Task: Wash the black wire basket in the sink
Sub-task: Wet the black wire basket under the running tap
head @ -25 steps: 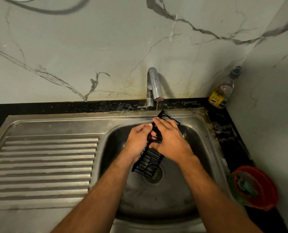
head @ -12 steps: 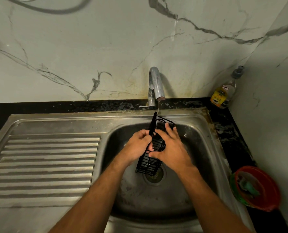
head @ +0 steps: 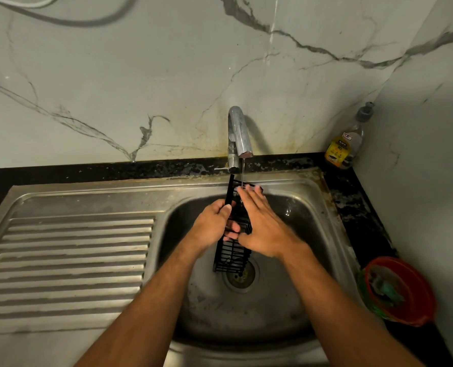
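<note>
I see the black wire basket (head: pixel 232 256) held lengthwise over the sink (head: pixel 294 300), its far end under the thin stream from the tap (head: pixel 238 133) and its near end hanging just above the drain (head: pixel 242 276). My left hand (head: pixel 213 226) curls round the basket's left side rail, thumb along the top edge, fingers reaching in through the wires. My right hand (head: pixel 262 226) lies flat over the basket's right side, fingers straight and spread, fingertips at the far end where the water lands.

The bowl leaves open room on every side of the basket; the nearest edges are the back rim below the tap and the step up to the ribbed draining board (head: pixel 66 263) on the left. The tap spout hangs close over the far end of the basket.

On the dark counter at the back right corner stands a soap bottle (head: pixel 345 147) with a yellow label; its print is too small for me to read. Right of the sink sits a red bowl (head: pixel 400 290) with a green scrubber inside.
</note>
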Demonstrator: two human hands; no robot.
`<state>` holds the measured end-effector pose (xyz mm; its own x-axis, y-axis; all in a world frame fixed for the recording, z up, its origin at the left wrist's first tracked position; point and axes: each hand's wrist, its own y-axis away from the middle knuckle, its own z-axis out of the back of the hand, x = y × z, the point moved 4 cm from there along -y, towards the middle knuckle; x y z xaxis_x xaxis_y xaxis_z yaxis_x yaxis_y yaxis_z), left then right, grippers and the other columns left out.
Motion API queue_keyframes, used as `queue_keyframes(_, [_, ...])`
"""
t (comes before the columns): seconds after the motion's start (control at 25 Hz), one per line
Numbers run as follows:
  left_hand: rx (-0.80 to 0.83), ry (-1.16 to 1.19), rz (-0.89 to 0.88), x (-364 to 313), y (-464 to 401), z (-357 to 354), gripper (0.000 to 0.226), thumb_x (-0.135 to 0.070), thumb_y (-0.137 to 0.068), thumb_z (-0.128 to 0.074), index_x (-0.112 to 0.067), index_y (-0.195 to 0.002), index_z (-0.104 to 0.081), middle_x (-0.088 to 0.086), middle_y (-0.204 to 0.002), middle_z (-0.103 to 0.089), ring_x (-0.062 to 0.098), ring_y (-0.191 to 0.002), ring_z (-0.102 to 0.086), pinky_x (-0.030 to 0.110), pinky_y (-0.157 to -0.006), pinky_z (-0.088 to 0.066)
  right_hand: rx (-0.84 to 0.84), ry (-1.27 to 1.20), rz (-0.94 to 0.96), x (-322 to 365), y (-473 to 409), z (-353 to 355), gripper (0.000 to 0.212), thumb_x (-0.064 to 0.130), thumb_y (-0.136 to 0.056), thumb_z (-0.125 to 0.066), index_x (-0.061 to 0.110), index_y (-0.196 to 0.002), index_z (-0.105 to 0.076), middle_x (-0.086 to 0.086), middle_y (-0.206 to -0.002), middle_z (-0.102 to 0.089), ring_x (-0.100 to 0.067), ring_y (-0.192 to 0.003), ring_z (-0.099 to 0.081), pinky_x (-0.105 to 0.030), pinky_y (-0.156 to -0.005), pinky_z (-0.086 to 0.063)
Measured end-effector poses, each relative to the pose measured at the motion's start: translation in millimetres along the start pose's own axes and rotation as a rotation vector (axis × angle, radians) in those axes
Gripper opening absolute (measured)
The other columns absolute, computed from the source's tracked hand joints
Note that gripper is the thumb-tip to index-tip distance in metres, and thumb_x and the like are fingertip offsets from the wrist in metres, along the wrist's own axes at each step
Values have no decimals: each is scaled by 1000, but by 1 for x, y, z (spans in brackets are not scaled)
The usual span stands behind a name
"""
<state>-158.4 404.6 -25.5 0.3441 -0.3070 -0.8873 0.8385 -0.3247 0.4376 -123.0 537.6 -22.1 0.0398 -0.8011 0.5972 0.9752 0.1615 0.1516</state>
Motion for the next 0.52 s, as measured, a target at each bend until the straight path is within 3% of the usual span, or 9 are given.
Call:
queue_keyframes(0.08, [33,13,32,3,3,3,20,-16,-109,-41,-14,-107,-61,5,-79,-71,15,-64,-68,37,-70,-54,62,94,110,11,-16,6,90,40,-94,-56,21,-160,2,2,-166,11,-10,-151,16,-33,-124,6])
queue_keyframes(0.16, [57,122,86,9,7,13,19,-13,-108,-40,-12,-106,-59,11,-83,-72,23,-70,-70,44,-82,-55,107,159,127,12,-30,7,81,54,-98,-44,26,-160,0,4,-167,10,-10,-151,13,-38,-125,4])
queue_keyframes(0.28, [70,132,137,14,13,32,22,-10,-109,-35,-12,-107,-57,9,-84,-74,31,-80,-74,44,-79,-57,74,-65,-155,-10,-38,1,75,66,-97,-36,40,-158,0,6,-167,8,-18,-153,8,-50,-124,-6])
queue_keyframes(0.36, [44,159,142,17,14,38,24,-5,-108,-34,-10,-108,-58,9,-96,-74,31,-83,-75,40,-72,-60,16,-175,-296,-8,-40,-11,69,60,-100,-35,42,-157,0,1,-167,9,-28,-153,-2,-55,-121,-17])
queue_keyframes(0.44, [-22,251,128,19,12,35,25,2,-104,-35,-7,-107,-59,14,-99,-72,27,-79,-74,34,-64,-61,-9,-40,-222,12,-36,-21,66,49,-105,-29,31,-159,3,-3,-166,16,-36,-151,11,-56,-122,-13])
queue_keyframes(0.52, [-112,330,107,25,8,36,23,5,-101,-45,-4,-114,-62,19,-105,-74,24,-85,-73,34,-66,-62,-7,8,-73,21,-38,-28,65,46,-106,-30,27,-159,3,3,-166,16,-34,-148,23,-54,-123,-3])
